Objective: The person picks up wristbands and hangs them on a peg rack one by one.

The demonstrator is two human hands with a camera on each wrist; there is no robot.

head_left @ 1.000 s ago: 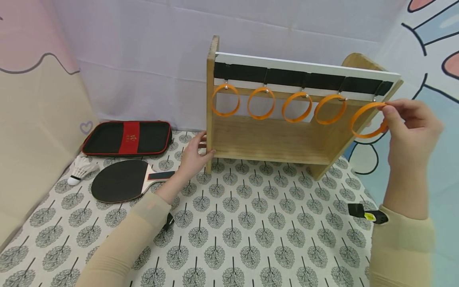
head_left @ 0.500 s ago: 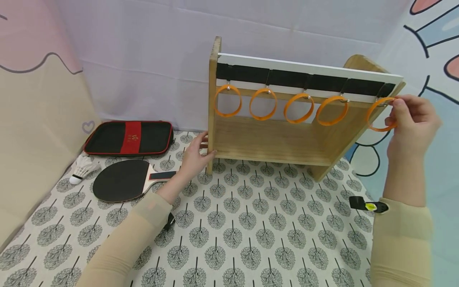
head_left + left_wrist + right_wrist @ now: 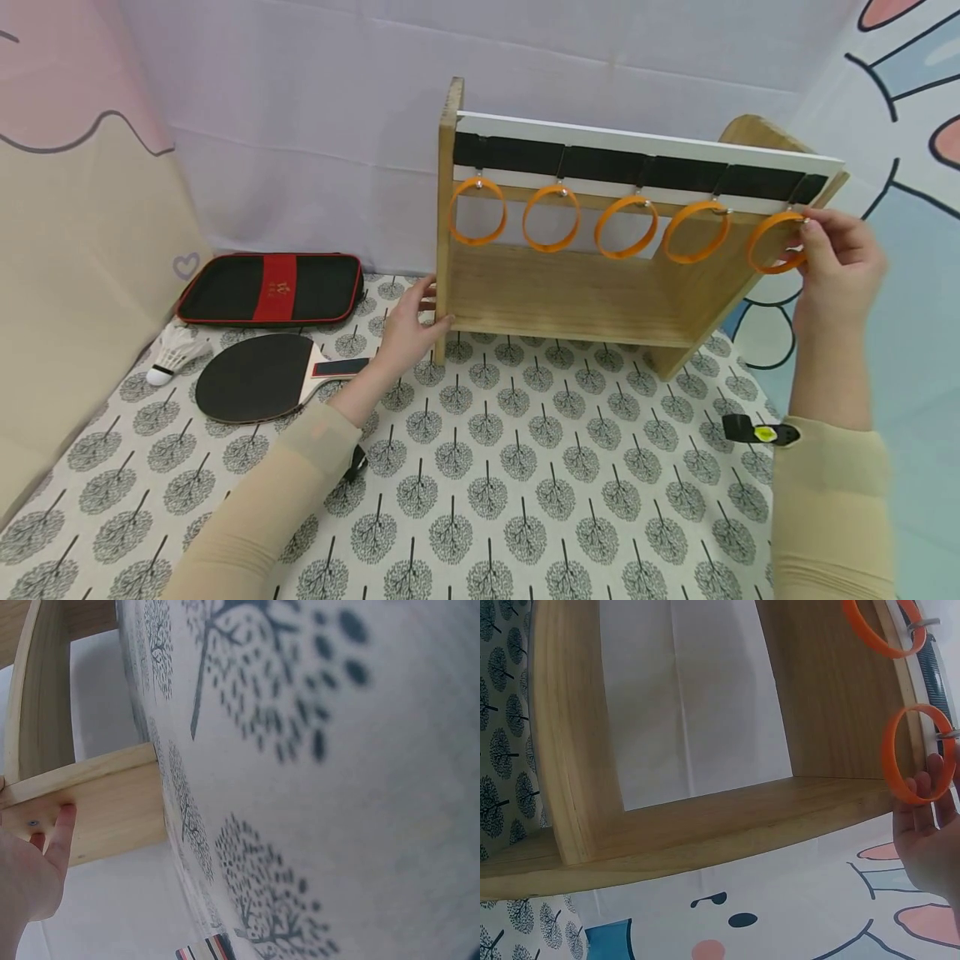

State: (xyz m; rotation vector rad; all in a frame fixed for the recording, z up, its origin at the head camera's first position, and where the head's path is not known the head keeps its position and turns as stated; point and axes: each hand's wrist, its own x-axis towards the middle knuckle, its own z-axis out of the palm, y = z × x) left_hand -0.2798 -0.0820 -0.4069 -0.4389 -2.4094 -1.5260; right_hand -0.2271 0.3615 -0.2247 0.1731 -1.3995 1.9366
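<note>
My left hand (image 3: pixel 405 329) holds the left side panel of a wooden rack (image 3: pixel 566 287), thumb at its front edge and fingers against its outer face (image 3: pixel 97 814). At the rack's upper right, my right hand (image 3: pixel 840 262) pinches an orange ring (image 3: pixel 776 270) by its right side. In the right wrist view a metal hook (image 3: pixel 949 735) meets that ring, with fingertips visible through it; whether the ring's weight is on the hook I cannot tell. More orange rings hang from hooks in a row to the left, beneath the rack's white-and-black strip (image 3: pixel 607 162).
Left of the rack lie a black table tennis paddle (image 3: pixel 251 379), a shuttlecock (image 3: pixel 174 357) and a black case (image 3: pixel 322 287) with a red band. The paddle's handle reaches towards my left forearm. A tree-patterned cloth (image 3: pixel 525 467) covers the table; printed curtains stand behind.
My right hand brought the ring up and right to the last hook, then moved back left and slightly down with it. The left hand kept its hold on the panel.
</note>
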